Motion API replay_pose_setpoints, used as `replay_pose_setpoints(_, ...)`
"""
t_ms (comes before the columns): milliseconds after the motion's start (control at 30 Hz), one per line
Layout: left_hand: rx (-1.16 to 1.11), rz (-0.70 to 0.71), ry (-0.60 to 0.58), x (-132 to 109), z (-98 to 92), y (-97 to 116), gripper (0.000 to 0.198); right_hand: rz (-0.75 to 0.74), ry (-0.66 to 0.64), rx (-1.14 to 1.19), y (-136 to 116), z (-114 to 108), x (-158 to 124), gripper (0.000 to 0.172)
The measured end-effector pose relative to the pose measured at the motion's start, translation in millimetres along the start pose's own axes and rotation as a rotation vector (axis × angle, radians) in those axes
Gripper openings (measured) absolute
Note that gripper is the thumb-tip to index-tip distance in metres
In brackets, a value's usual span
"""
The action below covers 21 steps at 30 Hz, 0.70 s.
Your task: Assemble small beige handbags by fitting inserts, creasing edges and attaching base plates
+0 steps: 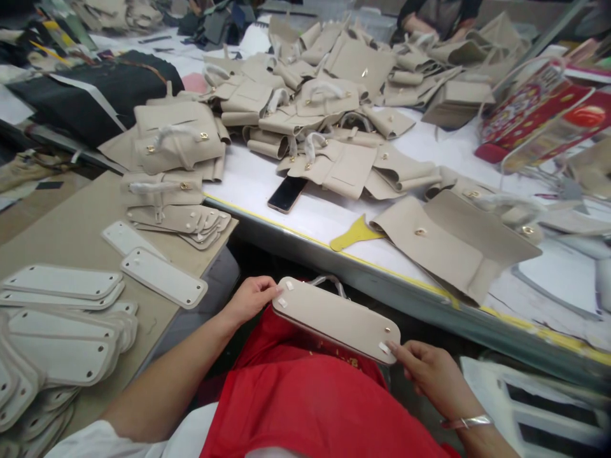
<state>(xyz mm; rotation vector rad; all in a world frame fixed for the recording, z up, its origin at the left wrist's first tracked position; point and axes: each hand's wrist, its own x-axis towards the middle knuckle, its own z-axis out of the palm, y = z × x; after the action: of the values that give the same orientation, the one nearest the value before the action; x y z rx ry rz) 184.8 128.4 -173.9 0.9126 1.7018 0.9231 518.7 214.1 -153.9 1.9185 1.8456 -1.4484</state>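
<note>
A long beige bag base panel [334, 318] with rounded ends lies tilted over my lap. My left hand [252, 299] pinches its left end, beside two small white tabs. At the opposite end my right hand [427, 369] grips the corner between thumb and fingers, next to another white tab [384, 348]. One gold stud [387, 330] shows bare near that corner. Behind the panel's far edge a wrapped handle [329, 280] sticks out; what lies under the panel is mostly hidden.
Left, a board [172, 343] carries stacks of white-faced panels [62, 343] and beige pieces. On the white table lie many beige bag bodies [334, 165], a phone [287, 194], a yellow tool [357, 234] and a red bag [539, 114]. Another person [436, 16] sits across.
</note>
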Motion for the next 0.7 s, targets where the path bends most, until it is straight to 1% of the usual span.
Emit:
replay_pose_setpoints(133, 0.056, 0.000, -0.040, 3.3, -1.9, -1.5, 0.033, 0.015, -0.004, 0.004, -0.1, 0.2, -0.1, 0.048)
replay_pose_setpoints(333, 0.169, 0.042, -0.015, 5.2, -3.7, -2.8, 0.035, 0.044, 0.002, 0.030, -2.9, 0.3, 0.4, 0.049)
replay_pose_setpoints(500, 0.173, 0.047, -0.050, 7.7, -5.6, -4.7, 0.034, 0.052, -0.011, 0.026, -2.5, -0.6, 2.7, 0.048)
replay_pose_setpoints(700, 0.262, 0.077, -0.046, 8.8, -7.1, -1.6, 0.031, 0.044, -0.022, 0.028, -5.3, 1.2, 0.6, 0.047)
